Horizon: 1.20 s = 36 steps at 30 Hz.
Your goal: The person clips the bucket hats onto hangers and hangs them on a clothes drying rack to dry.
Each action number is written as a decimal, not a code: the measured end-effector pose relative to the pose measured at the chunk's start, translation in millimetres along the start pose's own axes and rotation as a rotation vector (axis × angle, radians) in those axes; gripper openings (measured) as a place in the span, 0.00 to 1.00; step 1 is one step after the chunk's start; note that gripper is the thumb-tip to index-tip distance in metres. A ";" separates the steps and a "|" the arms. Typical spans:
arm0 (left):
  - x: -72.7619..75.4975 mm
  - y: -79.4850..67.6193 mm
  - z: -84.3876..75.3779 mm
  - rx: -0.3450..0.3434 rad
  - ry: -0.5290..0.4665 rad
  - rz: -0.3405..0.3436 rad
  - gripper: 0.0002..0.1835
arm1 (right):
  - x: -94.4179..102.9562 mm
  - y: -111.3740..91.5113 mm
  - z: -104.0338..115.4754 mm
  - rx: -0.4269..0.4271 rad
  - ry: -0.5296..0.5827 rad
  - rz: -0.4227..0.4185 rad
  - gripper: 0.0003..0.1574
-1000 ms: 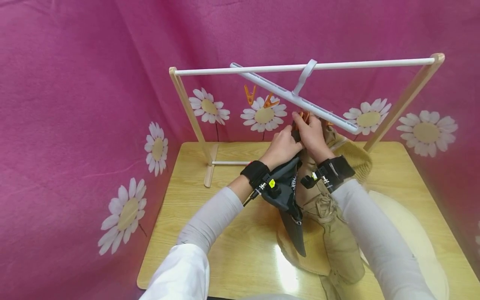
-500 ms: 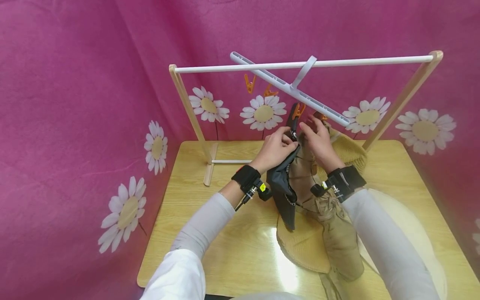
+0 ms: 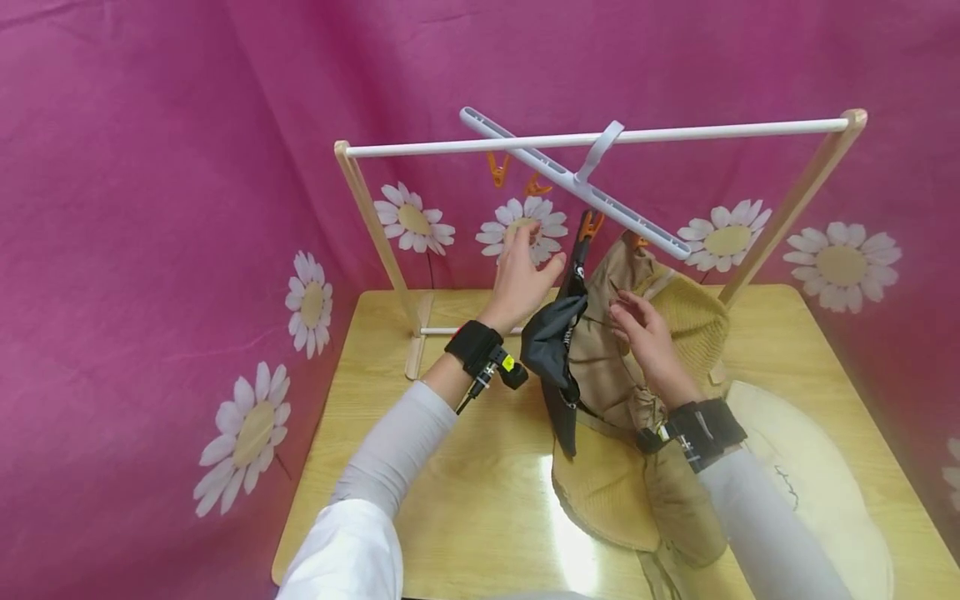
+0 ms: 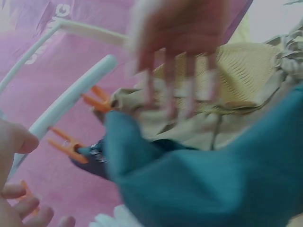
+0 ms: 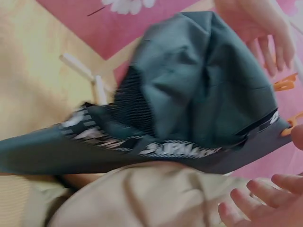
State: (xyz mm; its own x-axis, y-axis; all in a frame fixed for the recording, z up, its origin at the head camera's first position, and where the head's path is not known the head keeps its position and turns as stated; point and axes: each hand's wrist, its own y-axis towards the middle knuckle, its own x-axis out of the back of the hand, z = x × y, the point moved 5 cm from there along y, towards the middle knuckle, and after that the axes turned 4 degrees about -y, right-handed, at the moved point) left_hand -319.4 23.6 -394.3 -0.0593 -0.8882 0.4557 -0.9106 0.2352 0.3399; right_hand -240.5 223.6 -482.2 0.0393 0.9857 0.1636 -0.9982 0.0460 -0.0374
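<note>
Head view, clipped dark cap, left hand beside, right hand opposite

Dk-grey peaked cloth cap: smooth, matt
Tan floppy cloth hat: matt, brim ribbed
Long pale-grey plastic hanger: smooth
Lt-brown flat wood tabletop: v. glossy

No whole word can be read. White capitals on the dark cap's band, toward five o'clock in the right-wrist view, are blurred. Dark script on the cream piece, at four o'clock in the head view, is illegible, as are pale letters on the pink cloth, toward ten o'clock in the left-wrist view.
</note>
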 end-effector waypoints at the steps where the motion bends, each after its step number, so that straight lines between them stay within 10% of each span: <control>1: 3.6 3.4 -1.1 0.010 0.006 -0.017 0.35 | 0.2 -5.1 -5.6 -0.005 -0.006 0.003 0.39; 14: 25.8 59.4 0.2 0.111 0.010 -0.051 0.44 | -14.2 -60.0 -73.8 -0.006 -0.229 -0.003 0.33; 23: 18.1 72.8 9.3 0.125 -0.022 0.004 0.44 | -46.8 -82.2 -128.0 -0.003 -0.333 0.046 0.30; 36: 8.4 92.5 7.0 0.085 0.007 0.032 0.41 | -70.6 -101.4 -141.5 0.272 -0.756 -0.053 0.38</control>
State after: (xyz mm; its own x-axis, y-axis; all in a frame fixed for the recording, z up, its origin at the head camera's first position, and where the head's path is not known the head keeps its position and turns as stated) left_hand -407.0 35.1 -364.7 -0.0867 -0.8777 0.4713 -0.9395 0.2294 0.2543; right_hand -135.8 172.3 -629.5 0.1431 0.6028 0.7849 -0.9756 -0.0475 0.2144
